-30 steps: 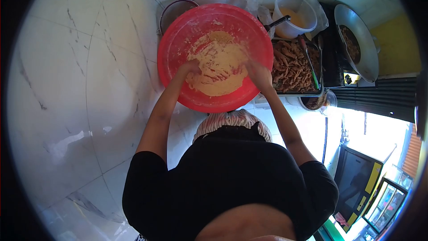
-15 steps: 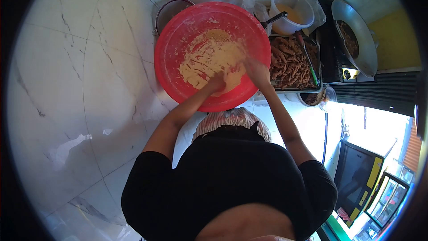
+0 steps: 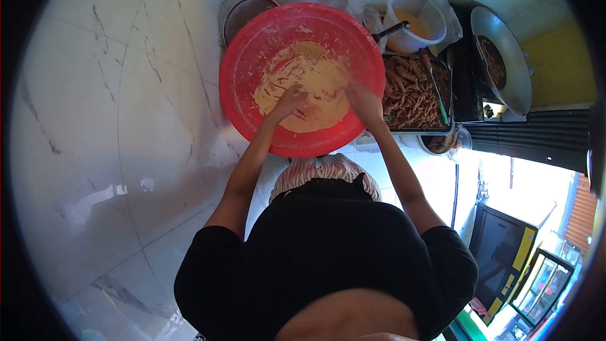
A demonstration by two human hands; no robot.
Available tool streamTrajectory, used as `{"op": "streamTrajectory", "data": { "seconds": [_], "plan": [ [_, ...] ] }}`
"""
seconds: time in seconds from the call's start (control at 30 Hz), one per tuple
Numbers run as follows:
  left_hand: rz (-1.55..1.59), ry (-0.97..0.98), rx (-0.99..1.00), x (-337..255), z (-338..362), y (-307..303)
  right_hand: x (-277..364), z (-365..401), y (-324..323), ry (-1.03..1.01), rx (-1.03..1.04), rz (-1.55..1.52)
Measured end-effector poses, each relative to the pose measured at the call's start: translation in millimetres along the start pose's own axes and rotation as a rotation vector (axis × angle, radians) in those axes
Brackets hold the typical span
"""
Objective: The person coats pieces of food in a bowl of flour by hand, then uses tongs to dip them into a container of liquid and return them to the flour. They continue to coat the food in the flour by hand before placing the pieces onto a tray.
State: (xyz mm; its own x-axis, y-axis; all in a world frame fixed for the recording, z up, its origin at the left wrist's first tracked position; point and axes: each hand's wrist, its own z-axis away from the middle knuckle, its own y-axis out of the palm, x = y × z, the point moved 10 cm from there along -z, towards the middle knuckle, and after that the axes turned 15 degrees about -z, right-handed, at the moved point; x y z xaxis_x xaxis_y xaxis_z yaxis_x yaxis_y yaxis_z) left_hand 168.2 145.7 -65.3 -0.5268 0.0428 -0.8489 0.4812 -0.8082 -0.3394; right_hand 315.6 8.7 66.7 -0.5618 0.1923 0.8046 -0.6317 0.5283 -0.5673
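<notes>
A wide red basin (image 3: 237,104) holds pale yellow flour-like powder (image 3: 322,82), with a browner, grainier heap (image 3: 309,49) at its far side. My left hand (image 3: 291,100) is over the left part of the powder, fingers stretched out and apart, nothing seen in them. Against the basin's right inner side, at the edge of the powder, is my right hand (image 3: 364,104); motion blurs its fingers. Streaks of red basin floor show through the powder near my left hand.
Right of the basin, a tray (image 3: 421,130) holds brown fried-looking strips (image 3: 410,91) and green-handled tongs (image 3: 440,96). Behind it stands a clear tub (image 3: 416,22) of yellowish liquid. A large metal pan (image 3: 514,57) is farther right. A bucket (image 3: 243,9) sits behind the basin.
My left hand has lifted and moved away from me, up and left from the near part of the powder, and its fingers have spread. My right hand stays at nearly the same place.
</notes>
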Motion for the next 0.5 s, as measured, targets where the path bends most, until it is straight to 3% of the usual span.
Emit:
{"op": "streamTrajectory", "data": {
  "seconds": [0.03,0.07,0.1,0.2,0.27,0.4,0.5],
  "plan": [
    [0.004,-0.002,-0.007,19,3,-11,1,-1,4,0.022,0.050,0.049],
    [-0.184,0.122,-0.159,23,10,-36,0,-2,8,0.043,0.100,0.099],
    [-0.374,0.243,-0.313,17,22,-52,-1,-4,9,0.035,0.107,0.099],
    [-0.531,0.275,-0.494,-32,95,-83,-32,-16,40,0.123,0.251,0.146],
    [-0.529,0.280,-0.577,-36,118,-92,-51,-29,89,0.092,0.447,-0.157],
    [-0.583,0.315,-0.827,-41,141,-101,-52,-41,168,0.004,0.533,-0.165],
    [-0.478,0.263,-0.875,-45,145,-107,-80,-33,232,0.005,0.658,0.080]
  ]
}}
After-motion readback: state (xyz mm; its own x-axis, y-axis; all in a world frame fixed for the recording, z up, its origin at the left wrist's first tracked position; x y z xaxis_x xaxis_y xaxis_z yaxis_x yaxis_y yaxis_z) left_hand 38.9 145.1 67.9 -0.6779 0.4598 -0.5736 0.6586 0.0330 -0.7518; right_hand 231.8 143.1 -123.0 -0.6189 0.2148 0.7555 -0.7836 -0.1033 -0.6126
